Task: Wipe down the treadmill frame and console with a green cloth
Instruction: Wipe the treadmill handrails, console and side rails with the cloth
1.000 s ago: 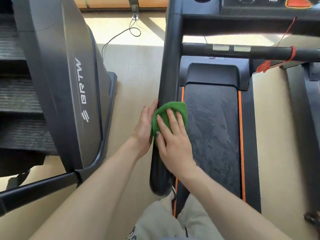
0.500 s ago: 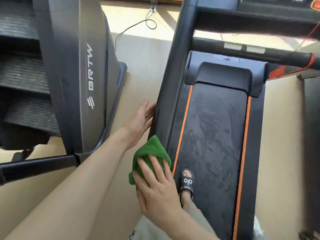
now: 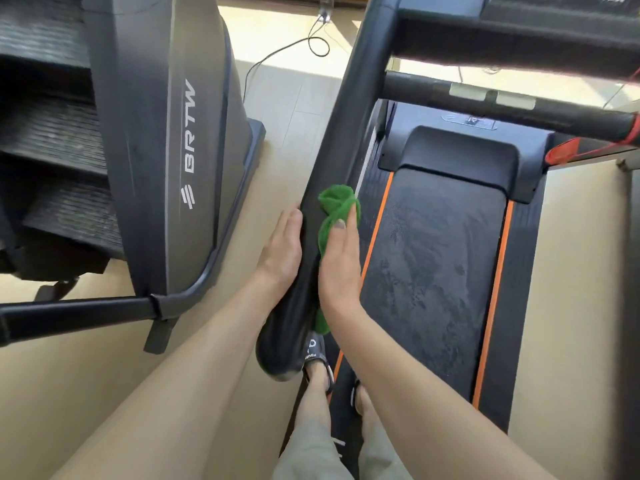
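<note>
While the flat left hand [image 3: 282, 251] steadies the handrail [image 3: 332, 174], the right hand [image 3: 341, 258] presses the green cloth [image 3: 337, 206] flat, the rail's long axis running away ahead of its fingertips.

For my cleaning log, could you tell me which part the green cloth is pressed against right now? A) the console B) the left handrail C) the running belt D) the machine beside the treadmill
B: the right hand presses the cloth against the black left handrail.
</note>
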Tool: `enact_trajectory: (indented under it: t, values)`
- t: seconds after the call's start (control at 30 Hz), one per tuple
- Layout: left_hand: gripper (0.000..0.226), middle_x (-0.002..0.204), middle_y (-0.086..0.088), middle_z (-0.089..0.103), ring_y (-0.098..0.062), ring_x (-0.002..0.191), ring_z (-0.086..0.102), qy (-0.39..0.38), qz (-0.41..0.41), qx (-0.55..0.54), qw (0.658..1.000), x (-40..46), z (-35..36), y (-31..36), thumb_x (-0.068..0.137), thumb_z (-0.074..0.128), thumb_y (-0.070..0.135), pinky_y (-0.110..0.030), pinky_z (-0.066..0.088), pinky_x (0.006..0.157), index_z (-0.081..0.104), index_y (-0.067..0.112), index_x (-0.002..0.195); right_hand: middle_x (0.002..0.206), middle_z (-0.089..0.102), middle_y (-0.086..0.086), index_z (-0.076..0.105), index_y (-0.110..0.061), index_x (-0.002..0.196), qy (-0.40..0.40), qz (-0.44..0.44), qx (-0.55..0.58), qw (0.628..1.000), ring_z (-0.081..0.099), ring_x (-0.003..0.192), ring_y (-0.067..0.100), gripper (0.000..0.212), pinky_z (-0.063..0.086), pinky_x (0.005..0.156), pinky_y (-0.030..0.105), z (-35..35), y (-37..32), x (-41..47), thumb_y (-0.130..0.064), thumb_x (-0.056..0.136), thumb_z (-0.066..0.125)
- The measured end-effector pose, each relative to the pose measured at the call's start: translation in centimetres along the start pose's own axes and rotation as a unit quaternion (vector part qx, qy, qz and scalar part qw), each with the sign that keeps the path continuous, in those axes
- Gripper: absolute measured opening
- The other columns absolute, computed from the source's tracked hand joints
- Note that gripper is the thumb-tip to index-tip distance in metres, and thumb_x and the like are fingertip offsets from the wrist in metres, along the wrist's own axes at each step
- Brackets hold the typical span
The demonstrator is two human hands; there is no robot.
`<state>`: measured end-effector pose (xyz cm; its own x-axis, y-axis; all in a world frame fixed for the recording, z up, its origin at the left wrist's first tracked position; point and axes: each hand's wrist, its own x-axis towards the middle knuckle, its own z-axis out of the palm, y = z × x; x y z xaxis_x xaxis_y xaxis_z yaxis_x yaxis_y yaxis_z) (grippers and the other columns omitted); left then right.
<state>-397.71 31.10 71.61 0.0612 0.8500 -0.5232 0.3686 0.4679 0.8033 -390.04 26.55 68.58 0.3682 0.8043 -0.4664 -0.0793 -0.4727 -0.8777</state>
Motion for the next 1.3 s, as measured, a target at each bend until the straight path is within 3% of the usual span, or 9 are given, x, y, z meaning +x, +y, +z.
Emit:
enact_trajectory:
  t: [0.07,0.17,0.33,0.57,0.67,0.8,1.0,1.13,1.3]
  values:
    - [0.051,0.135,0.019,0.046,-0.005,0.131,0.042,0.037,-0.004,0.014,0.999,-0.5,0.3,0.5,0.107,0.027,0.047,-0.021,0.024,0.111,0.045,0.025,0.148,0.151,0.044,-0.028,0.045,-0.064,0.138,-0.031,0.156,0.102,0.982,0.038,0.142,0.002,0.071,0.024,0.124,0.043,-0.1,2.3,-2.2,-0.096,0.077,0.032]
    - [0.054,0.144,0.012,0.051,-0.012,0.134,0.045,0.048,0.004,0.055,0.997,-0.6,0.4,0.1,0.103,0.023,0.054,-0.033,0.029,0.118,0.046,0.032,0.147,0.103,0.053,-0.035,0.064,-0.047,0.086,0.096,0.371,0.127,0.915,0.045,0.117,-0.002,0.05,0.029,0.119,0.032,-0.2,6.8,-7.2,-0.089,0.059,0.069]
    - [0.077,0.14,0.005,0.057,-0.017,0.132,0.049,0.053,0.008,0.08,0.995,-0.1,0.4,-0.1,0.085,0.018,0.071,-0.045,0.035,0.116,0.05,0.029,0.141,0.13,0.06,-0.021,0.072,-0.045,0.103,0.049,0.397,0.16,0.902,0.057,0.122,0.014,0.096,0.045,0.109,0.046,0.8,8.9,-8.9,-0.105,0.029,0.06]
    - [0.067,0.137,0.003,0.059,-0.018,0.129,0.051,0.073,0.034,0.111,0.991,-0.4,0.6,0.1,0.093,0.018,0.061,-0.046,0.037,0.114,0.054,0.025,0.138,0.147,0.051,-0.024,0.045,-0.053,0.144,0.017,0.134,0.119,0.984,0.044,0.14,0.006,0.091,0.031,0.12,0.042,0.0,-1.4,5.5,-0.101,0.071,0.019]
    - [0.054,0.14,0.003,0.058,-0.017,0.132,0.05,0.079,0.035,0.109,0.99,-0.1,0.5,0.0,0.103,0.022,0.048,-0.042,0.034,0.116,0.053,0.024,0.14,0.164,0.027,-0.018,0.027,-0.039,0.158,0.046,0.005,0.07,0.996,0.022,0.149,-0.002,0.051,0.013,0.126,0.03,0.4,-2.5,1.6,-0.047,0.107,0.026]
    - [0.062,0.137,-0.002,0.061,-0.02,0.13,0.053,0.068,0.015,0.019,0.997,-0.4,0.3,0.2,0.09,0.034,0.058,-0.043,0.037,0.114,0.06,0.02,0.133,0.165,-0.004,-0.029,0.015,-0.054,0.153,0.0,-0.104,-0.032,0.994,-0.002,0.149,-0.013,0.053,0.007,0.12,0.013,0.9,0.8,-7.2,-0.035,0.106,0.033]
    - [0.046,0.13,0.002,0.067,-0.013,0.124,0.06,-0.027,-0.048,-0.164,0.985,-0.3,-0.7,-0.2,0.103,0.033,0.044,-0.038,0.04,0.114,0.061,0.027,0.135,0.168,-0.003,-0.018,0.023,-0.049,0.154,0.014,-0.158,-0.07,0.985,0.0,0.152,-0.006,0.054,0.017,0.126,0.034,0.7,-0.5,-2.8,-0.036,0.103,0.036]
    - [0.05,0.123,0.016,0.067,0.007,0.114,0.06,-0.109,-0.014,-0.192,0.975,0.2,-1.8,-1.0,0.11,0.012,0.035,-0.011,0.049,0.092,0.051,0.023,0.14,0.17,-0.003,-0.004,0.034,-0.039,0.155,0.044,-0.198,-0.211,0.956,0.002,0.156,0.016,0.051,0.021,0.124,0.047,0.2,-5.8,5.1,-0.03,0.106,0.042]
    - [0.059,0.133,0.0,0.063,-0.011,0.124,0.057,-0.153,0.037,-0.161,0.974,4.8,-3.4,-2.9,0.108,0.012,0.046,-0.031,0.042,0.108,0.058,0.018,0.131,0.171,0.002,0.004,0.045,-0.033,0.151,0.082,-0.207,-0.423,0.879,-0.002,0.155,0.036,0.052,0.01,0.126,0.05,1.2,-9.3,9.8,-0.029,0.099,0.041]
